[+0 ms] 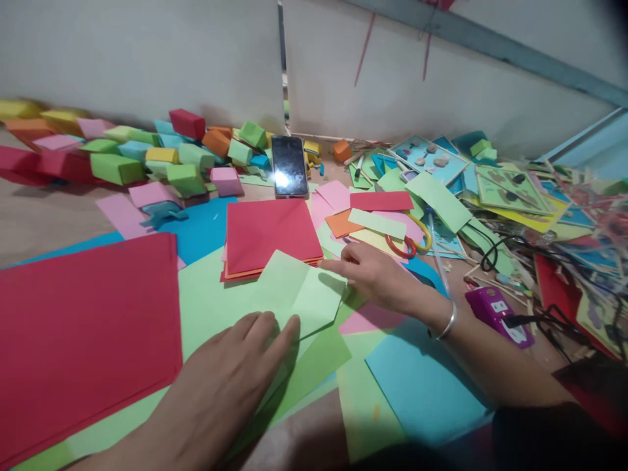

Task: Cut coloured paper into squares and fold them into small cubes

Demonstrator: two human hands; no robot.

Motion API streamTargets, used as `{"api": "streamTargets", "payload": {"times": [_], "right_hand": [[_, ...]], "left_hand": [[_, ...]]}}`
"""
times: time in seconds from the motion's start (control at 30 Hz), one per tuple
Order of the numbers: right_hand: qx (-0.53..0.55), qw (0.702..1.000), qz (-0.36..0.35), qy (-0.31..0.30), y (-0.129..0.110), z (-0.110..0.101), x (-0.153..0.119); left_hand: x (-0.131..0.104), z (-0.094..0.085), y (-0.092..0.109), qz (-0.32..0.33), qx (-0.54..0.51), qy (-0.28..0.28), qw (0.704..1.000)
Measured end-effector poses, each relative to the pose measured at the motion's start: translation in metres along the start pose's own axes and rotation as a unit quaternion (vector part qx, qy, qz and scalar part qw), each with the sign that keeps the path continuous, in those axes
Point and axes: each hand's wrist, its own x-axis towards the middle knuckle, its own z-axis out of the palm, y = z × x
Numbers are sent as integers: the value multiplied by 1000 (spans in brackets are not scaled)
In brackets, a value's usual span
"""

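A light green sheet of paper (pixel 318 297), with a crease across it, lies at a slant in the middle of the work surface. My left hand (pixel 238 356) rests flat on its near left side, thumb and fingers stretched over the paper. At the far right edge is my right hand (pixel 370 271). Its index finger points out along the edge, while the other fingers curl round the paper's corner; the thumb is mostly hidden. Just beyond the sheet sits a stack of red and orange paper (pixel 272 232). Larger green sheets (pixel 206 288) spread underneath.
Large red sheets (pixel 88 327) lie at left. Many folded paper boxes (pixel 118 169) line the wall beside a phone (pixel 289 167). Scissors (pixel 405 245) with red and yellow handles lie among paper strips. At right are a purple power socket (pixel 500 314), cables and scraps; blue paper (pixel 426 373) lies nearer.
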Motion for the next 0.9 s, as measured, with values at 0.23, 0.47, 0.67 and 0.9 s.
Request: {"api": "streamTargets", "payload": {"times": [0.23, 0.47, 0.67, 0.9], "right_hand": [[-137, 971, -196, 15, -13, -7, 0], [-170, 931, -321, 37, -37, -11, -10], [-133, 937, -323, 7, -37, -8, -10], [-8, 963, -260, -73, -35, -1, -1]], "left_hand": [[9, -24, 0, 9, 8, -49, 999], [-13, 4, 19, 77, -19, 10, 997], [-18, 32, 29, 29, -13, 116, 993], [-17, 29, 24, 50, 15, 199, 979]]}}
